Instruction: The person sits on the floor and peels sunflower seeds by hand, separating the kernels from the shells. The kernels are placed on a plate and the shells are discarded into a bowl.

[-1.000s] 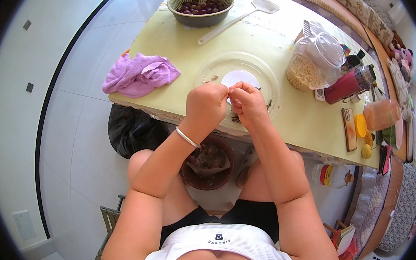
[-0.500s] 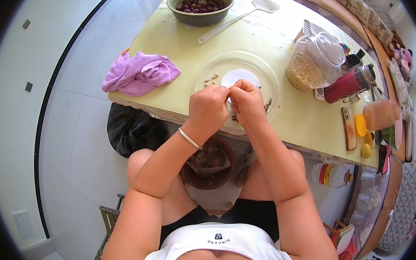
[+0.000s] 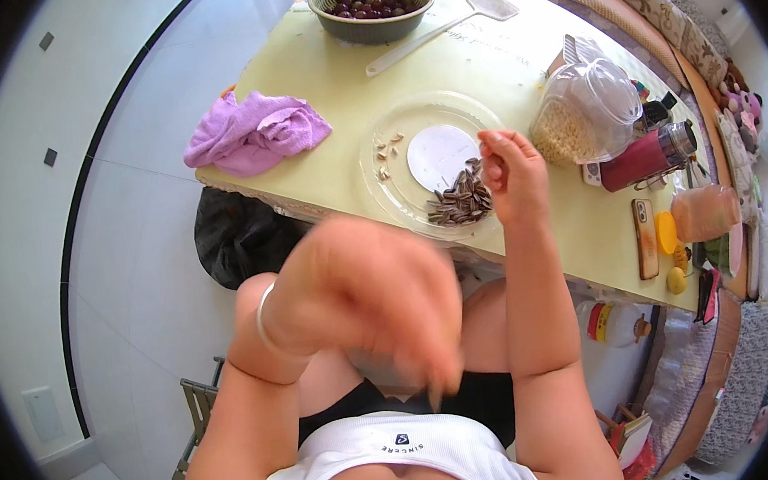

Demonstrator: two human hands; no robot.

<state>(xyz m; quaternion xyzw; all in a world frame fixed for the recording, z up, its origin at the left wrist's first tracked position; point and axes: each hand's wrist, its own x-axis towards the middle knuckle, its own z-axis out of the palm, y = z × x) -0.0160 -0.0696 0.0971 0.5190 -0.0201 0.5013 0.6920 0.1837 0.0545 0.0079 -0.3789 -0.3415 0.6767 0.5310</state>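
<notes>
Dark striped sunflower seeds (image 3: pixel 462 202) lie heaped in a clear round plate (image 3: pixel 381 206) with a white disc (image 3: pixel 436 150) at its middle. Several pale kernels (image 3: pixel 383 152) sit apart on the plate's left side. Over the plate's right rim, next to the seeds, my right hand (image 3: pixel 514 171) is closed in a pinch; whatever lies between its fingertips is too small to name. My left hand (image 3: pixel 370 295), blurred by motion, hangs before the table edge above my lap. Its fingers point down and together, with a small pointed sliver at their tips that I cannot make out.
A purple cloth (image 3: pixel 254 133) lies at the table's left edge. At the back are a basket of dark round fruit (image 3: pixel 372 29) and a white spatula (image 3: pixel 431 39). On the right stand a clear tub of kernels (image 3: pixel 564 126), a maroon flask (image 3: pixel 648 156) and a phone (image 3: pixel 644 237).
My hands met over the plate before and are now apart. The left has swung down toward my lap; the right has moved right, uncovering the sunflower seeds.
</notes>
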